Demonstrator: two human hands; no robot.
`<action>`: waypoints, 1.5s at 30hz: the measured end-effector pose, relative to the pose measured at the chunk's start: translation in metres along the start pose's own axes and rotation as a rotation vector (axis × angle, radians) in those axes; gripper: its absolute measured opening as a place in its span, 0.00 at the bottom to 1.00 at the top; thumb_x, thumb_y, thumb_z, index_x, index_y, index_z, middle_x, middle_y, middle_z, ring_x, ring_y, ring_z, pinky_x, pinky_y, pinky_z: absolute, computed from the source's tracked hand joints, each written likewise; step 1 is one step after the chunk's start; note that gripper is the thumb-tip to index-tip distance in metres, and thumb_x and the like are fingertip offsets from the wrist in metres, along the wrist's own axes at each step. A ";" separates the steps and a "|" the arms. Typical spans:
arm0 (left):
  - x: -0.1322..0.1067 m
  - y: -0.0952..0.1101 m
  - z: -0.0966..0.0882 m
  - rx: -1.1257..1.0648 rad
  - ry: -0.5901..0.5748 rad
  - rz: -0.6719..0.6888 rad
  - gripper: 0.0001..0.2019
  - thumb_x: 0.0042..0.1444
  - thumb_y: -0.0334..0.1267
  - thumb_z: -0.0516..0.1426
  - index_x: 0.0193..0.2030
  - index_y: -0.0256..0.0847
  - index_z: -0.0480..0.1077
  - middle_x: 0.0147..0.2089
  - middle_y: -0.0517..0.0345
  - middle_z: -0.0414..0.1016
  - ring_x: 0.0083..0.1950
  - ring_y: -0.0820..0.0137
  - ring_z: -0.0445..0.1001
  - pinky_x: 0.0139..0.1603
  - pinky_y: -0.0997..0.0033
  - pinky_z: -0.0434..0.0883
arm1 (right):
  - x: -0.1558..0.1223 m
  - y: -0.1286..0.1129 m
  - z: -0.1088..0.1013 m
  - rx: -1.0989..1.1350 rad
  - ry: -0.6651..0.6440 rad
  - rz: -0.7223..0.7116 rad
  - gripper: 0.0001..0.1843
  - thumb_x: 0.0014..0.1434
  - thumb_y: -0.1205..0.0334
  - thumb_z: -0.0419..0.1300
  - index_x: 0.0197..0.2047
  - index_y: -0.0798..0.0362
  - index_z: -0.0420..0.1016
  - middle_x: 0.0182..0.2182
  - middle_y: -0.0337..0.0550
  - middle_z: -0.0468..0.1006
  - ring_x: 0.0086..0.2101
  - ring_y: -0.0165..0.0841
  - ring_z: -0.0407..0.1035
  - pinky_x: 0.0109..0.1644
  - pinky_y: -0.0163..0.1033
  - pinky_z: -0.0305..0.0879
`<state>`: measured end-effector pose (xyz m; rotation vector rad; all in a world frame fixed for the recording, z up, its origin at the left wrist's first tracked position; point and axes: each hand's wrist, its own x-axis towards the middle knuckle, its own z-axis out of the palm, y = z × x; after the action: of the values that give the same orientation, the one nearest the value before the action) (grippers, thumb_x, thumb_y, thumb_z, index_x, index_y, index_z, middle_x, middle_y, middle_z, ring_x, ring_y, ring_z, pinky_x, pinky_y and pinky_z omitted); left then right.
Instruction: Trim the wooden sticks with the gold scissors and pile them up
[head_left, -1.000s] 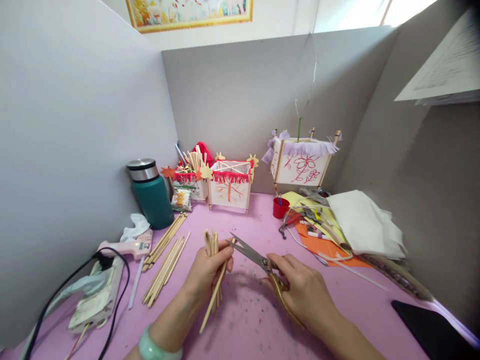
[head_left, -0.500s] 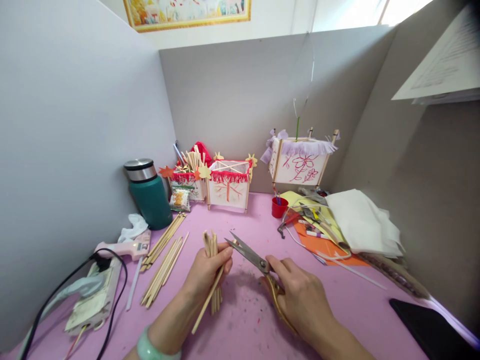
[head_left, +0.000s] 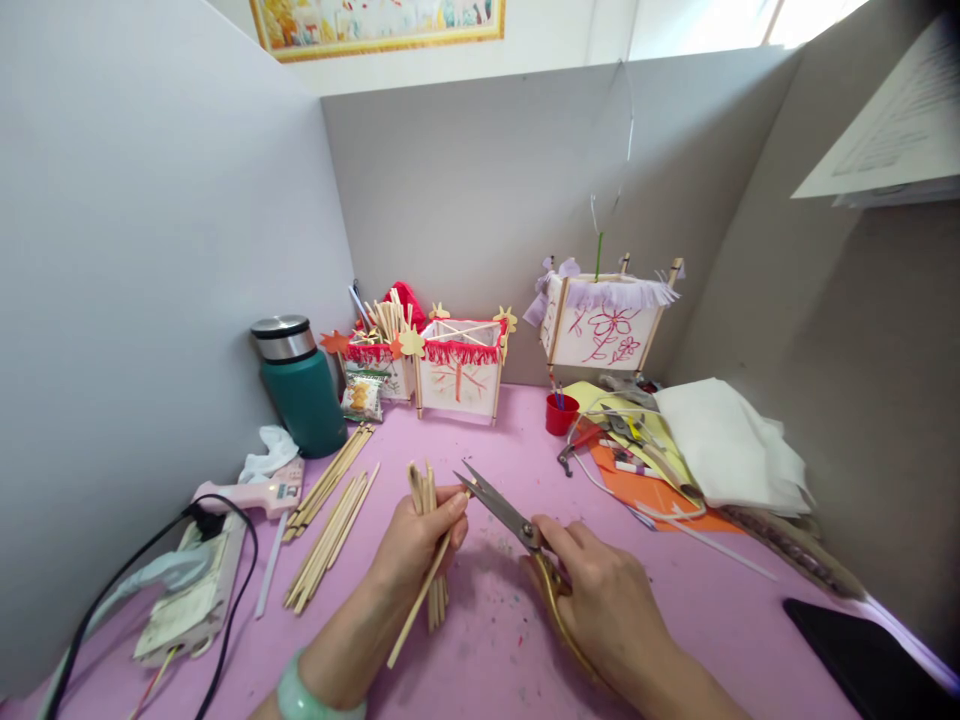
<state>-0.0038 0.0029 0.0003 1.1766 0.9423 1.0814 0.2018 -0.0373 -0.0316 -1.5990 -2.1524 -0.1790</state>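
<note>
My left hand (head_left: pixel 425 540) is closed around a bundle of thin wooden sticks (head_left: pixel 437 604). One stick (head_left: pixel 411 622) slants across the bundle, pinched under the thumb, and its upper end reaches the scissors' tips. My right hand (head_left: pixel 592 590) grips the gold handles of a pair of scissors (head_left: pixel 504 510). The blades are slightly apart and point up and left, right beside my left fingertips. More sticks lie on the pink tabletop left of my left hand: a plain group (head_left: pixel 330 545) and a group with dark-marked ends (head_left: pixel 328 480).
A green bottle (head_left: pixel 301 390), a pink glue gun (head_left: pixel 255 495) and a power strip (head_left: pixel 191 590) with cables occupy the left. Paper lanterns (head_left: pixel 459 380) stand at the back; another lantern (head_left: pixel 604 325) hangs. A red cup (head_left: pixel 561 413), pliers and white sheets (head_left: pixel 727 445) are at right.
The scissor blades have closed slightly around the upper end of the slanted stick. Both hands stay in nearly the same place; the whole view has shifted a little.
</note>
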 end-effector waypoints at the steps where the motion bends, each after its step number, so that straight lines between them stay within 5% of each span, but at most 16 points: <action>1: 0.000 0.000 0.000 0.005 0.001 -0.002 0.17 0.52 0.45 0.58 0.20 0.38 0.62 0.14 0.67 0.58 0.13 0.81 0.51 0.15 0.77 0.47 | 0.000 -0.001 0.001 0.003 0.001 0.004 0.16 0.59 0.62 0.52 0.51 0.47 0.68 0.31 0.40 0.74 0.27 0.34 0.70 0.29 0.36 0.55; 13: -0.002 0.002 0.001 -0.075 0.014 -0.060 0.15 0.50 0.46 0.60 0.24 0.37 0.65 0.13 0.68 0.58 0.12 0.82 0.51 0.13 0.78 0.46 | -0.001 -0.003 0.004 0.134 0.037 0.021 0.11 0.61 0.59 0.49 0.41 0.50 0.72 0.26 0.41 0.75 0.25 0.33 0.70 0.29 0.34 0.55; 19: 0.002 0.004 -0.001 -0.272 0.044 -0.084 0.22 0.45 0.46 0.62 0.44 0.37 0.65 0.15 0.71 0.62 0.09 0.82 0.47 0.10 0.79 0.44 | 0.002 -0.001 0.004 0.166 0.068 0.030 0.11 0.60 0.58 0.52 0.45 0.47 0.70 0.30 0.39 0.75 0.26 0.31 0.70 0.31 0.34 0.58; 32: -0.001 0.002 0.004 -0.289 0.056 -0.090 0.17 0.47 0.44 0.62 0.39 0.36 0.65 0.15 0.72 0.61 0.09 0.84 0.47 0.09 0.81 0.45 | -0.001 -0.002 0.004 -0.027 0.023 -0.006 0.19 0.58 0.62 0.52 0.53 0.49 0.66 0.33 0.42 0.76 0.30 0.35 0.72 0.29 0.35 0.58; 45: 0.000 0.000 0.000 -0.293 0.047 -0.124 0.19 0.49 0.43 0.61 0.44 0.35 0.67 0.15 0.72 0.59 0.11 0.84 0.44 0.10 0.81 0.43 | -0.001 -0.003 0.006 0.043 -0.014 0.018 0.12 0.62 0.60 0.48 0.44 0.50 0.71 0.28 0.41 0.76 0.26 0.33 0.72 0.29 0.34 0.55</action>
<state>-0.0039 0.0031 0.0000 0.8454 0.8481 1.1080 0.1975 -0.0371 -0.0373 -1.5990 -2.1371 -0.1160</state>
